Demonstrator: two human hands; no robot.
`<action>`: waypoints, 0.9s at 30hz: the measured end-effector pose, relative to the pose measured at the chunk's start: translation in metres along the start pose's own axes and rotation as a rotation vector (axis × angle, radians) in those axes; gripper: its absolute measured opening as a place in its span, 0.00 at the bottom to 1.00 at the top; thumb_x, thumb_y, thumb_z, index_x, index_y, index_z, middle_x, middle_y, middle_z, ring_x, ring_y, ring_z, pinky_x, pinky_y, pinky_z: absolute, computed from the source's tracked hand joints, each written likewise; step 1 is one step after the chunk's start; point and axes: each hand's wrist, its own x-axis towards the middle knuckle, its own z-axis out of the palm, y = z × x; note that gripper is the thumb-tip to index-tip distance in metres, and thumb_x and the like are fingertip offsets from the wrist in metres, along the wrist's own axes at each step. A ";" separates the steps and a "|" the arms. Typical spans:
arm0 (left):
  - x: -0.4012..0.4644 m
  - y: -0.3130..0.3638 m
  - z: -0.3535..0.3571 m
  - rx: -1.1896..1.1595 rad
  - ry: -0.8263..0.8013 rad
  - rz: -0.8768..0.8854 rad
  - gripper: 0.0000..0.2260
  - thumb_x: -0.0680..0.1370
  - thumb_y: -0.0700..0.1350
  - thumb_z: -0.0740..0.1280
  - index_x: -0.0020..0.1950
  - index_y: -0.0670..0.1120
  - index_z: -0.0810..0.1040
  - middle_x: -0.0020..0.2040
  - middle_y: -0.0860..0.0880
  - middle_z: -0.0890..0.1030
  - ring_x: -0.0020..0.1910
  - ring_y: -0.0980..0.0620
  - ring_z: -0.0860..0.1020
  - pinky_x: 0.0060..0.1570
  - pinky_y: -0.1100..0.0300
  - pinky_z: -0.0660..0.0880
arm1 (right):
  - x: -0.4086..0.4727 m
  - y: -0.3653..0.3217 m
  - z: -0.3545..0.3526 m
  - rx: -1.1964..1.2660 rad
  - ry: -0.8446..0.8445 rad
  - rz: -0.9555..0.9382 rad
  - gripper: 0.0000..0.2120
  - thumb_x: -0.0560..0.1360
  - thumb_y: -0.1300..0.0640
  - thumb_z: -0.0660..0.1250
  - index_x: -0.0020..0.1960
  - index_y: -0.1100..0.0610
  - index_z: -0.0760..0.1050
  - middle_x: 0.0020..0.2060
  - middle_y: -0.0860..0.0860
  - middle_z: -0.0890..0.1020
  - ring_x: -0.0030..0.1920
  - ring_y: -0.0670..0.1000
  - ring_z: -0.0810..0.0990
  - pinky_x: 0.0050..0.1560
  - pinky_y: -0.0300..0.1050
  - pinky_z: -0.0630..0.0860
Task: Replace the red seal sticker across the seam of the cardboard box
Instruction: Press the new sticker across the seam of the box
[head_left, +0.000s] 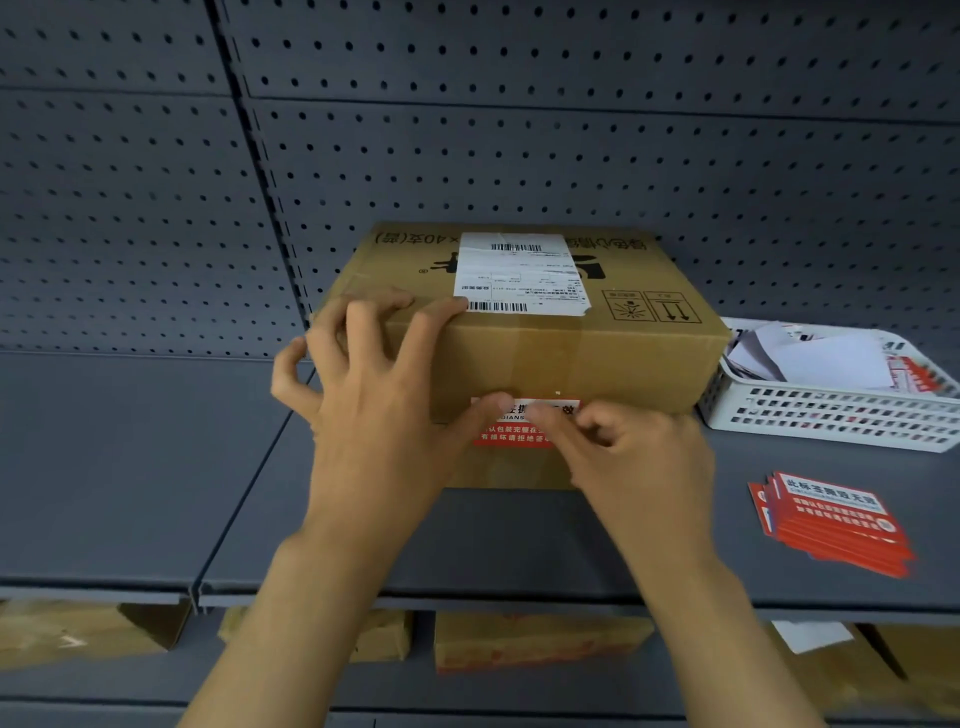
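Left hand splayed wide, bracing the cardboard box corner; right hand curled narrow, fingertips on the red seal sticker.

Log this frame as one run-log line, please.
stage: working red seal sticker at box edge | left hand: steadying cardboard box | right hand: fingers on sticker | spare stickers: on shelf, right
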 end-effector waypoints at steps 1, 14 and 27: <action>0.000 0.004 0.001 0.006 -0.004 -0.019 0.32 0.68 0.72 0.68 0.69 0.60 0.70 0.68 0.50 0.69 0.72 0.42 0.62 0.67 0.38 0.55 | -0.001 -0.005 0.006 -0.013 -0.013 -0.011 0.33 0.71 0.27 0.64 0.26 0.55 0.75 0.17 0.50 0.75 0.21 0.51 0.74 0.25 0.46 0.73; -0.006 -0.012 0.010 0.063 -0.032 0.040 0.46 0.60 0.74 0.73 0.73 0.59 0.65 0.73 0.46 0.65 0.78 0.40 0.56 0.67 0.37 0.55 | -0.006 0.011 0.011 -0.047 -0.060 0.059 0.36 0.68 0.24 0.62 0.26 0.57 0.75 0.18 0.51 0.75 0.22 0.54 0.74 0.26 0.49 0.74; -0.011 -0.013 0.015 0.116 -0.013 0.076 0.50 0.57 0.70 0.77 0.75 0.58 0.63 0.73 0.42 0.65 0.79 0.37 0.53 0.69 0.34 0.53 | -0.011 0.019 0.008 -0.076 -0.130 0.065 0.36 0.66 0.24 0.62 0.25 0.58 0.71 0.17 0.50 0.74 0.21 0.52 0.71 0.24 0.47 0.71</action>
